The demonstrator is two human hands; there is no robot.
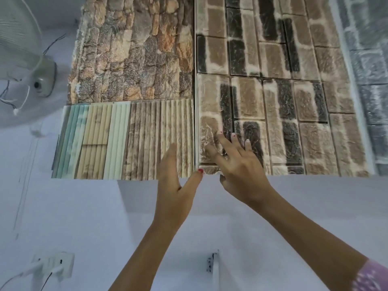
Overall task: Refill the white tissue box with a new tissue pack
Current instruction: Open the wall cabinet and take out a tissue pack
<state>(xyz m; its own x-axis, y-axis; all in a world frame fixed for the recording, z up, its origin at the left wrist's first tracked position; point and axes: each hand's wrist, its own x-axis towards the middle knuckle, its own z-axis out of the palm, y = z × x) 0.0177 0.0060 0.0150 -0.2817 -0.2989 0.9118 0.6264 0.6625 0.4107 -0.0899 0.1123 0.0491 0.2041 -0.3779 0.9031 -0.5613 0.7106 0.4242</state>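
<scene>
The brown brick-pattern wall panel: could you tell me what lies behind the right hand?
Behind the open right hand is the lower left corner of the brown brick-pattern wall panel; its spread fingers lie over the bricks. Whatever the palm covers is hidden. No tissue box shows.

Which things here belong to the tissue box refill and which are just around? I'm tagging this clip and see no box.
Belongs to the job:
- left hand, open, holding nothing
- right hand, fingers spread against the wall
- no tissue box or tissue pack is in view

Just there:
- brick-pattern panel
- stone-pattern panel
- wood-slat panel
- fan
- wall socket
</scene>
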